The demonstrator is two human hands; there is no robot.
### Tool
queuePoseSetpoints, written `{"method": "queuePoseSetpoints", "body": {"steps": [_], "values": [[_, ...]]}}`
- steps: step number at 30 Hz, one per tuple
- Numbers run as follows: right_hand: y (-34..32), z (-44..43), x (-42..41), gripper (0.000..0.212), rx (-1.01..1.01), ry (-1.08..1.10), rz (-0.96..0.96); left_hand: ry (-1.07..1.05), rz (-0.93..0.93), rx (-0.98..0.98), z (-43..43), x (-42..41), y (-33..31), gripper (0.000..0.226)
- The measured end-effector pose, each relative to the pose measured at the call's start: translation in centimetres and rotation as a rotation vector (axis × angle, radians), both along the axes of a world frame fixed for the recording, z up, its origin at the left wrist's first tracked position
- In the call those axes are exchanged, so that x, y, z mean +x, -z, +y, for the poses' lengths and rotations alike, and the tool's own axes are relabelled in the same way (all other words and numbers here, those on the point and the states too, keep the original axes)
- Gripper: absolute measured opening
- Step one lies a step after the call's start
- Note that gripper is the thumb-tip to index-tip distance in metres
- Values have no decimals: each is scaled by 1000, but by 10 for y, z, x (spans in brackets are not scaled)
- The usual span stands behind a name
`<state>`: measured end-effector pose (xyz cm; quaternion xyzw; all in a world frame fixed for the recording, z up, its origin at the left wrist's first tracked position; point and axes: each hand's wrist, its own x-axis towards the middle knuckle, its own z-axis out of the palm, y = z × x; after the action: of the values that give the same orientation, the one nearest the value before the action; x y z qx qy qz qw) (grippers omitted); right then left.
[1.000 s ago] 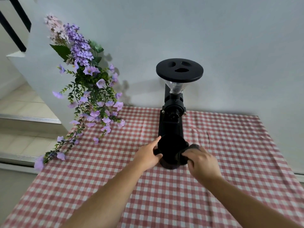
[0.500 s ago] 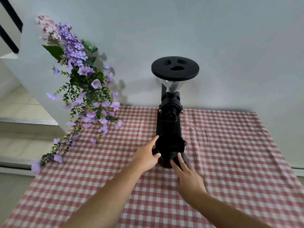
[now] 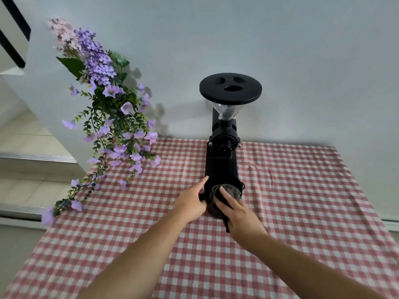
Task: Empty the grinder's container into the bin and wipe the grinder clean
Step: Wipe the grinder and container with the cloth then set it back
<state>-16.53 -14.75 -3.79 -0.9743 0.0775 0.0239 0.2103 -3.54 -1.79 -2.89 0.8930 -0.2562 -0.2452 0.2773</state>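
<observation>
A tall black grinder stands on the checked tablecloth against the wall, with a clear funnel hopper and a round black lid on top. Its round black container sits at the base, facing me. My left hand grips the container's left side, thumb along the rim. My right hand presses a dark grey cloth flat against the container's front, fingers spread over it. No bin is in view.
A spray of purple artificial flowers hangs over the table's back left corner. The red-and-white checked tablecloth covers the table, which ends at a white wall behind. Tiled steps lie to the left.
My right hand has slid from the container's right side to its front, wiping with the cloth, which now shows under the fingers. My left hand has stayed on the left side.
</observation>
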Motion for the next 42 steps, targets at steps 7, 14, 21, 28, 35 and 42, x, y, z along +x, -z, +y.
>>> {"method": "queuePoseSetpoints", "body": {"steps": [7,14,21,28,35,42], "values": [[2,-24,-22,39,-91,54,-120,16,-16,-10,0,-3,-2,76],[-27,-29,-3,42,275,333,-465,135,-354,149,-21,-17,-5,112],[19,-36,-22,47,454,497,127,210,-440,323,-43,-16,6,134],[-4,-55,-6,43,843,844,-309,143,-477,367,-55,-16,15,138],[18,-38,-6,32,543,537,196,168,-483,373,-58,-15,12,129],[-5,-62,2,37,641,674,-215,389,-576,354,-55,-5,8,132]]}}
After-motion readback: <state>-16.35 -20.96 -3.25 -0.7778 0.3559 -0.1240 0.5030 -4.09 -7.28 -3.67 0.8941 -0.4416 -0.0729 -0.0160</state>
